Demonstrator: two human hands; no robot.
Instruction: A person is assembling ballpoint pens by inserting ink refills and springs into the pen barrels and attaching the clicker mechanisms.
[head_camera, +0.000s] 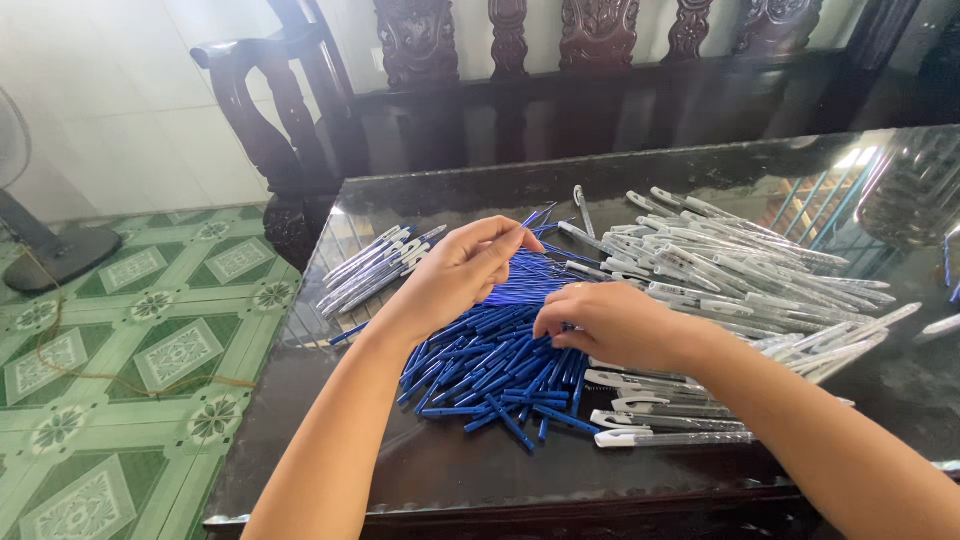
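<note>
My left hand (462, 268) sits just left of the frame's centre, fingers curled and pinched together around a bundle of thin blue refills (525, 275) that fan out toward the right of the fingertips. The grip is closed on that bundle; I cannot tell how many it holds.

My right hand (612, 322) lies at centre frame, palm down, fingers bent and pressed into the heap of blue ink refills (490, 375). Its fingertips touch the heap's upper edge; whether they have pinched any single refill is hidden beneath the knuckles.

The heap occupies the centre and lower centre of the frame, spread loosely on the dark glass-topped table (330, 440), directly under and between both hands.

To the right of the right hand, a large pile of clear pen barrels (740, 265) stretches toward the right edge of the frame. A smaller batch of assembled pens (375, 265) lies to the left of the left hand. A few white-capped pens (660, 420) lie in a row below the right wrist.

Dark carved wooden chairs (420, 60) stand along the top of the frame. Green patterned floor tiles (130, 350) fill the lower left.
</note>
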